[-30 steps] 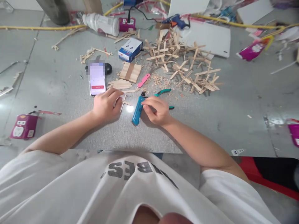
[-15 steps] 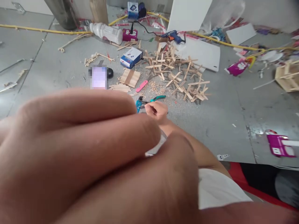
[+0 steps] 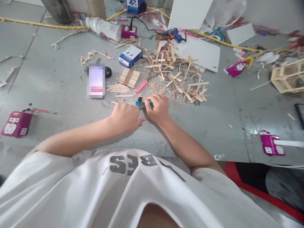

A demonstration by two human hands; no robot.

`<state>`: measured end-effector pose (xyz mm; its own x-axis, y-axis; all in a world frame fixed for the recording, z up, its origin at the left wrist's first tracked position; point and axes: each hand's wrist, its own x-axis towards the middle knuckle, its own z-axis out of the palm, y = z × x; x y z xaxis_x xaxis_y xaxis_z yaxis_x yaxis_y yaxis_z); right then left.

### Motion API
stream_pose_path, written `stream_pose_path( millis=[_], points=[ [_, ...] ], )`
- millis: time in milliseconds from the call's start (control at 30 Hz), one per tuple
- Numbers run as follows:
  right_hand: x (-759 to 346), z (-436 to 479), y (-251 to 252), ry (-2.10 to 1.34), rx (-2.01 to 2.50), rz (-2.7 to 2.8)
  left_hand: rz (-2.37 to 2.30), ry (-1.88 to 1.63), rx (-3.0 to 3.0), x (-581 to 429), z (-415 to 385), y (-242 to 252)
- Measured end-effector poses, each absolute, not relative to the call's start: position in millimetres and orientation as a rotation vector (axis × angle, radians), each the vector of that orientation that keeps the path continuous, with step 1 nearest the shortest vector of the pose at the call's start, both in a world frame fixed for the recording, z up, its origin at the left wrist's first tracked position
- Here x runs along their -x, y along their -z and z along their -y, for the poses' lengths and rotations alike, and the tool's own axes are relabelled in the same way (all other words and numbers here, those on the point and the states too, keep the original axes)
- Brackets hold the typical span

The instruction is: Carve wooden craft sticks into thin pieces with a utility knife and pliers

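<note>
My right hand [image 3: 157, 108] is closed round the green-handled pliers [image 3: 151, 104], near the table's front middle. Beside it my left hand [image 3: 126, 117] has its fingers curled down by a small blue tool [image 3: 138, 104], thumb pointing right; what it holds, if anything, is hidden. Just beyond the hands lie a pink-handled knife [image 3: 141, 86] and wood crumbs [image 3: 154, 87]. A banded bundle of wooden sticks [image 3: 129, 78] and loose flat sticks [image 3: 120, 88] are behind my left hand. Crossed stick pieces [image 3: 175, 77] are heaped to the back right.
A phone [image 3: 97, 82] lies left of the sticks, a blue and white box [image 3: 130, 56] behind them. Farther back are a plastic bottle [image 3: 104, 28], a blue glue gun [image 3: 174, 34] and a yellow cable [image 3: 42, 24]. A wooden frame [image 3: 288, 76] stands at the right.
My left hand has come down from close before the camera to the table, beside my right hand. My right hand has taken hold of the green-handled pliers.
</note>
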<state>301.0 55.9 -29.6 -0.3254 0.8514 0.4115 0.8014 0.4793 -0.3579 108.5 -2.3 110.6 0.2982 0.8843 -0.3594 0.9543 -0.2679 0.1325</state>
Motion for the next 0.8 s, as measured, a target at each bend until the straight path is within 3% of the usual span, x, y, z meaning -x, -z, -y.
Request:
stream_pose_path(
  millis=[133, 800],
  points=[
    [-294.4, -54.7, 20.6, -0.128, 1.462, 2.217, -1.723, 0.293, -2.139, -103.6, 5.0, -73.7],
    [-331.2, -86.9, 17.2, -0.205, 1.452, 2.015, -1.263, -0.558, -1.283, -87.2, -9.9, -37.4]
  ],
)
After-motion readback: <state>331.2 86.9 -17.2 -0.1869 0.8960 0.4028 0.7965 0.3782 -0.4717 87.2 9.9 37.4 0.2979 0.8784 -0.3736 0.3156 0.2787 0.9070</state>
